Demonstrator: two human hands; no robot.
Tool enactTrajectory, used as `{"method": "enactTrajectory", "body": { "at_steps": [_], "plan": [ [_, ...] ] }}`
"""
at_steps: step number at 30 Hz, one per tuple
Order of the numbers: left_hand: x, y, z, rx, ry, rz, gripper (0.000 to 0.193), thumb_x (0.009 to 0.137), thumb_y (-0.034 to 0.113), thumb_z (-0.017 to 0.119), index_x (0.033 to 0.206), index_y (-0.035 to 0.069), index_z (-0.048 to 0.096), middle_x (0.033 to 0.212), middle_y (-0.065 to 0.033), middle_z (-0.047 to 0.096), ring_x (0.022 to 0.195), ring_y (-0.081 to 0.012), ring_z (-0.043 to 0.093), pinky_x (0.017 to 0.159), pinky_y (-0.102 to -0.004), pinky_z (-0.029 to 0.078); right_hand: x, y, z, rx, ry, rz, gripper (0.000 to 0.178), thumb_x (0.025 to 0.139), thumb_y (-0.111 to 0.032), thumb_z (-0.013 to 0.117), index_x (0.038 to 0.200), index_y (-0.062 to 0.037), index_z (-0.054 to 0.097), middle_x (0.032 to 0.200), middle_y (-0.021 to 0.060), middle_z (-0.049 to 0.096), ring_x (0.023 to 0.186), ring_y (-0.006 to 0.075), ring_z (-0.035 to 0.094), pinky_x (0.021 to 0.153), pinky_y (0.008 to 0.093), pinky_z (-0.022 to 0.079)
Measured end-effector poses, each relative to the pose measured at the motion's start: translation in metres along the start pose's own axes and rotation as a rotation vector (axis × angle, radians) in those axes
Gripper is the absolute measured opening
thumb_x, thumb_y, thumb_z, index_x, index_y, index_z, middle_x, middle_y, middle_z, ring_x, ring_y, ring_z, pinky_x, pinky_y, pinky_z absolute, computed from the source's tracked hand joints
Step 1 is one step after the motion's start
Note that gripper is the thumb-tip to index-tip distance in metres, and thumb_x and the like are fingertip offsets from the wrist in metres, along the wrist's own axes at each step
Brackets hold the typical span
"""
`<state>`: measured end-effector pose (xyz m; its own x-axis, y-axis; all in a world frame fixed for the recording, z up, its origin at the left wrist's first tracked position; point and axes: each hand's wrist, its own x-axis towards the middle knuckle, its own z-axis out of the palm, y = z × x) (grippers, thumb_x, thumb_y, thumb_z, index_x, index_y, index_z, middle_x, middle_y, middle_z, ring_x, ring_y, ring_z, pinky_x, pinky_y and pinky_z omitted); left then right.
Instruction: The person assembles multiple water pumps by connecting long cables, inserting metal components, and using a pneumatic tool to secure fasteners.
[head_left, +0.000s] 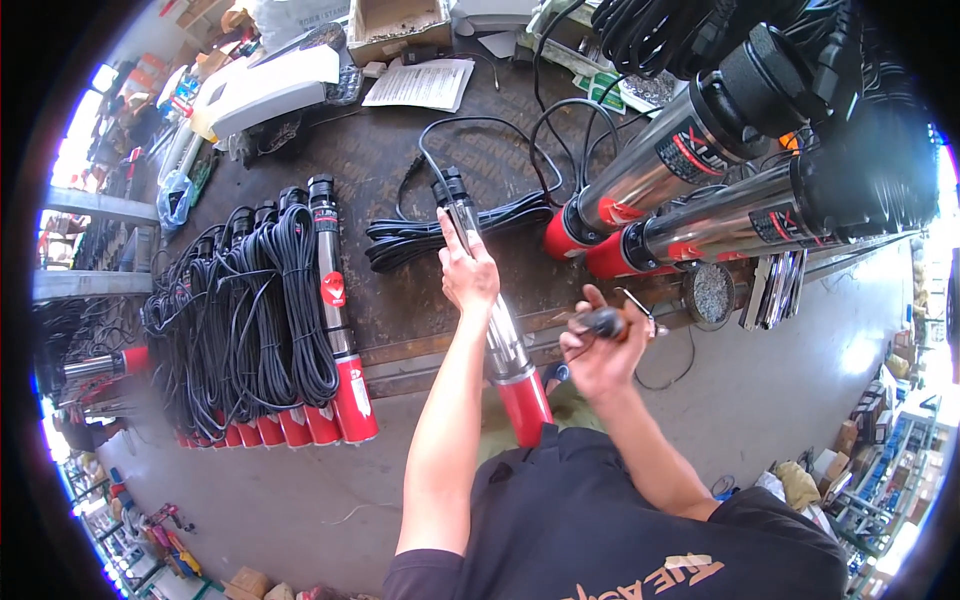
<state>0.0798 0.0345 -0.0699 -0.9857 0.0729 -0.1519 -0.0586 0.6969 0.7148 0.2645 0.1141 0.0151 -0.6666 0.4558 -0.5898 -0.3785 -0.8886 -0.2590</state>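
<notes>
My left hand is closed round the upper part of a slim submersible pump with a shiny steel tube, black top and red lower end. The pump slants from the bench edge toward my body, its red end against my shirt. Beneath my left fingers a narrow strip lies along the tube. Right of the pump, apart from it, my right hand is closed on a dark rounded object, blurred, its kind unclear. A thin bent metal piece shows beside these fingers. Coiled black cable lies behind the pump's top.
At left, several finished-looking pumps with bundled cables lie side by side. Two larger steel pumps slant across the right. A round dish of small grey bits and stacked metal strips sit at the bench edge. Papers lie behind.
</notes>
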Motion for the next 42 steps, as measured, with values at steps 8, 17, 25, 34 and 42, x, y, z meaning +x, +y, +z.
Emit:
{"method": "enactTrajectory", "body": {
  "at_steps": [8, 17, 25, 34, 42],
  "plan": [
    [0.000, -0.004, -0.003, -0.038, 0.016, 0.007, 0.063, 0.104, 0.041, 0.041, 0.162, 0.027, 0.018, 0.106, -0.0250, 0.061, 0.089, -0.0481, 0.065, 0.081, -0.0571, 0.052, 0.024, 0.079, 0.112, -0.597, -0.474, -0.886, 0.054, 0.088, 0.003, 0.060, 0.139, -0.0034, 0.045, 0.136, 0.0197, 0.059, 0.113, 0.0265, 0.066, 0.098, 0.0362, 0.050],
    [0.001, 0.003, -0.010, -0.131, -0.073, -0.068, 0.063, 0.104, 0.044, 0.043, 0.161, 0.029, 0.021, 0.107, -0.0250, 0.060, 0.089, -0.0455, 0.066, 0.084, -0.0537, 0.053, 0.157, 0.085, 0.143, -0.809, -0.640, -0.814, 0.015, 0.093, 0.002, 0.059, 0.107, -0.0038, 0.054, 0.096, 0.0086, 0.063, 0.075, 0.0137, 0.061, 0.072, 0.0278, 0.051],
    [0.005, -0.010, -0.001, -0.078, 0.010, -0.020, 0.063, 0.103, 0.043, 0.045, 0.161, 0.033, 0.022, 0.097, -0.0193, 0.058, 0.077, -0.0406, 0.068, 0.068, -0.0514, 0.058, 0.188, 0.099, 0.135, -0.839, -0.644, -0.728, 0.024, 0.082, 0.009, 0.060, 0.104, -0.0022, 0.057, 0.086, 0.0046, 0.063, 0.070, 0.0111, 0.060, 0.064, 0.0242, 0.052],
    [0.006, -0.004, -0.010, -0.125, -0.092, -0.078, 0.065, 0.103, 0.044, 0.043, 0.162, 0.031, 0.019, 0.106, -0.0236, 0.059, 0.084, -0.0447, 0.067, 0.077, -0.0536, 0.055, 0.191, 0.101, 0.137, -0.838, -0.636, -0.745, 0.025, 0.082, 0.008, 0.060, 0.104, -0.0021, 0.057, 0.087, 0.0058, 0.063, 0.068, 0.0119, 0.061, 0.064, 0.0246, 0.053],
    [0.006, -0.009, 0.000, -0.092, -0.002, -0.025, 0.063, 0.103, 0.042, 0.044, 0.161, 0.031, 0.022, 0.098, -0.0192, 0.058, 0.077, -0.0400, 0.068, 0.069, -0.0509, 0.058, 0.193, 0.102, 0.134, -0.828, -0.623, -0.770, 0.018, 0.084, 0.006, 0.059, 0.101, -0.0017, 0.058, 0.086, 0.0061, 0.062, 0.068, 0.0138, 0.060, 0.064, 0.0261, 0.051]
  ]
}}
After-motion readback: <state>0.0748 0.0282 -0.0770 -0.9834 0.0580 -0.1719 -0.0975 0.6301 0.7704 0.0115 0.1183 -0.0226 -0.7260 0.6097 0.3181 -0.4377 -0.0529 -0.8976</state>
